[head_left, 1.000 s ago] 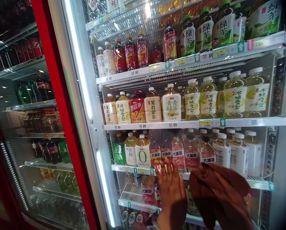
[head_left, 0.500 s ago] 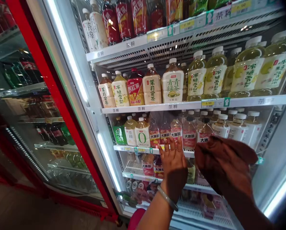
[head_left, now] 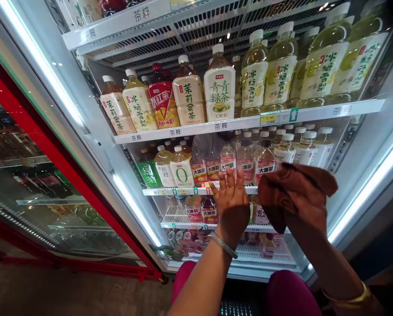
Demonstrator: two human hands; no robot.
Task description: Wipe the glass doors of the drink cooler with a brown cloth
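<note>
My left hand (head_left: 232,208) is raised, palm toward the fridge, its fingers spread and holding nothing. The fingertips reach up in front of an iced tea bottle (head_left: 228,154) with a pink label, at the third shelf's front edge (head_left: 201,191); whether they touch it I cannot tell. A crumpled brown cloth (head_left: 273,195) is bunched in my right hand (head_left: 310,213), just in front of the same shelf. Beside the cloth stands another pink-labelled bottle (head_left: 265,158) with a black cap. The cloth hides part of the shelf edge behind it.
Larger tea bottles (head_left: 220,87) line the shelf above (head_left: 196,128), with pear drink bottles (head_left: 282,70) to the right. A lower shelf (head_left: 174,215) holds more bottles. At left is a red-framed glass door (head_left: 51,158). My knees (head_left: 290,292) are close to the fridge base.
The view has shifted downward and closer, bringing my knees into sight. My left hand stays open near the pink-labelled bottles, and my right hand still grips the cloth.
</note>
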